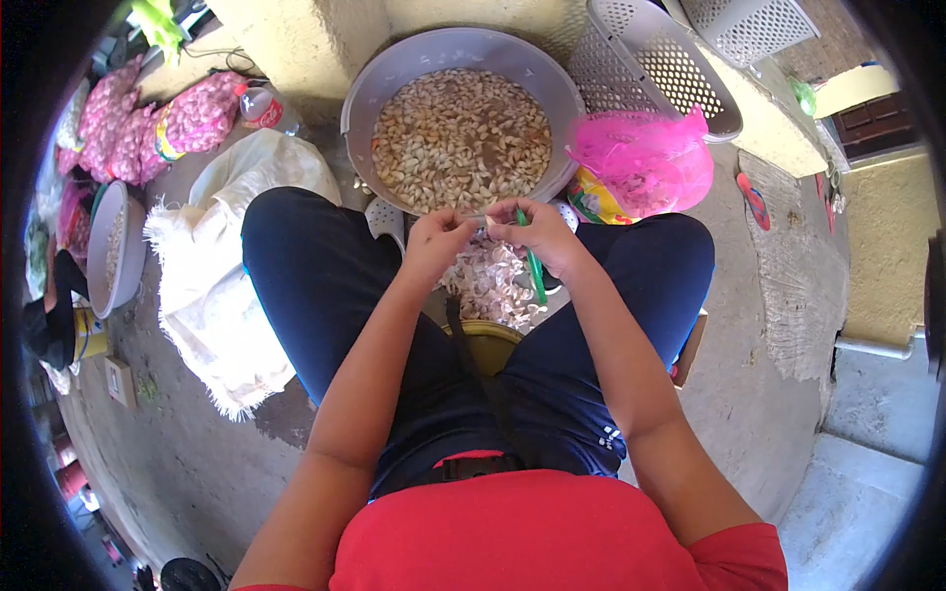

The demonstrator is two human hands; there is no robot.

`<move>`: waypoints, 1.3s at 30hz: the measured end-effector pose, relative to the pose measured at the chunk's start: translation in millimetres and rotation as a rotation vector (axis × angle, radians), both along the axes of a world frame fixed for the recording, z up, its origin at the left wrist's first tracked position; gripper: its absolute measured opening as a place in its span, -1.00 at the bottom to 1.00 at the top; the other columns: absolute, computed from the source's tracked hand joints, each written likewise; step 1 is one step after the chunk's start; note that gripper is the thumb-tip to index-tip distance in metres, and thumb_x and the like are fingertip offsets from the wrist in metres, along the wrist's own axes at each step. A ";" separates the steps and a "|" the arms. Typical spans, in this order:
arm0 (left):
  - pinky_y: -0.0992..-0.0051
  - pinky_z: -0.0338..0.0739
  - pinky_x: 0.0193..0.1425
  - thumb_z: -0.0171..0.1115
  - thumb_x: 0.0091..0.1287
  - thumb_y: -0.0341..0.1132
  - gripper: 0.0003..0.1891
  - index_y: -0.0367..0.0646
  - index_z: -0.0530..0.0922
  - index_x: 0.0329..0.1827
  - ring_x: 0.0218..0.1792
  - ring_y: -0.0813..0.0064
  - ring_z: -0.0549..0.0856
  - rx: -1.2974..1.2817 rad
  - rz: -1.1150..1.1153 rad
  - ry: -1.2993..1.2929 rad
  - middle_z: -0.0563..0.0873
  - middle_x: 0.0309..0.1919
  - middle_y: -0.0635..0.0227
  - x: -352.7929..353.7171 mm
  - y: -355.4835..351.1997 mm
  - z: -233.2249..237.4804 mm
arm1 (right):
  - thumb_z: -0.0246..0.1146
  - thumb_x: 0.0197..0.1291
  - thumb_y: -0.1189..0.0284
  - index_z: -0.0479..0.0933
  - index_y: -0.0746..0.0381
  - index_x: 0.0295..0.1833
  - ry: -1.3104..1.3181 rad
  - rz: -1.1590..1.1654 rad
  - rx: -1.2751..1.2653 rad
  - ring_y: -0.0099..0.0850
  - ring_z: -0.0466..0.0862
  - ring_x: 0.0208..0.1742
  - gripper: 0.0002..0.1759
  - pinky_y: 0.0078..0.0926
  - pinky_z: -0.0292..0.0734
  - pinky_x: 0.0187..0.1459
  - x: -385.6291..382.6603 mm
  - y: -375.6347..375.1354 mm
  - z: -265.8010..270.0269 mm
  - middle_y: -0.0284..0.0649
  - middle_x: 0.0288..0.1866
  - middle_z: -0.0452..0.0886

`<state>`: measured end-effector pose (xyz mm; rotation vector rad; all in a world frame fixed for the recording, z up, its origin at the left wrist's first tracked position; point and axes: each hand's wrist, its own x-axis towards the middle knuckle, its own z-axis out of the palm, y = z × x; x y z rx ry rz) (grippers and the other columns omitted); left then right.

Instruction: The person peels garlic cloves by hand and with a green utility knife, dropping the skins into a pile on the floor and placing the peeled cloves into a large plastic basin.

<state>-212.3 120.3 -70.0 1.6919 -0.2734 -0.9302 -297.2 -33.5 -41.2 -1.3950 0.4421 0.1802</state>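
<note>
My right hand [540,236] is closed around a slim green knife [536,274], which points down past the palm; its blade is hard to make out. A small pale piece, probably a garlic clove, shows at its fingertips. Close by on the left, my left hand [437,242] has thumb and fingers pinched together, and what they hold is hidden. Both hands are just over the near rim of a large grey basin [357,98] with many garlic cloves [458,138] in liquid. Below them, between my knees, garlic skins [493,279] are heaped above a yellow container [491,333].
A pink plastic bag [650,163] and a grey perforated basket [680,69] stand right of the basin. To the left are a white woven sack [232,295], a cola bottle [266,110], pink net bags of garlic [202,113] and another basin [128,261]. A person's arm shows far left.
</note>
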 end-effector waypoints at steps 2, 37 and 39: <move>0.67 0.40 -0.56 0.15 0.18 -0.24 -0.82 -0.18 0.50 -0.42 -0.53 0.68 0.49 -0.065 0.016 0.011 0.51 -0.57 0.48 -5.1 -2.1 8.6 | 0.33 -0.06 0.42 0.49 0.22 -0.08 -0.044 0.007 0.015 -0.72 0.39 -0.54 -0.63 -0.79 0.25 -0.55 -0.7 -0.1 -0.9 -0.42 -0.39 0.49; 0.64 0.42 -0.50 0.04 0.28 -0.21 -0.81 -0.14 0.48 -0.28 -0.44 0.70 0.44 -0.204 -0.116 0.254 0.46 -0.49 0.52 -5.0 3.0 10.6 | 0.38 -0.14 0.42 0.54 0.30 -0.26 -0.119 0.048 -0.271 -0.62 0.50 -0.35 -0.71 -0.65 0.43 -0.27 -0.6 1.4 -5.0 -0.35 -0.41 0.54; 0.64 0.41 -0.50 0.01 0.30 -0.20 -0.81 -0.13 0.46 -0.27 -0.46 0.70 0.43 -0.217 -0.119 0.266 0.44 -0.50 0.53 -5.6 2.3 7.9 | 0.38 -0.14 0.42 0.54 0.30 -0.26 -0.107 0.045 -0.256 -0.61 0.50 -0.36 -0.71 -0.64 0.43 -0.27 -0.3 1.3 -4.3 -0.35 -0.40 0.55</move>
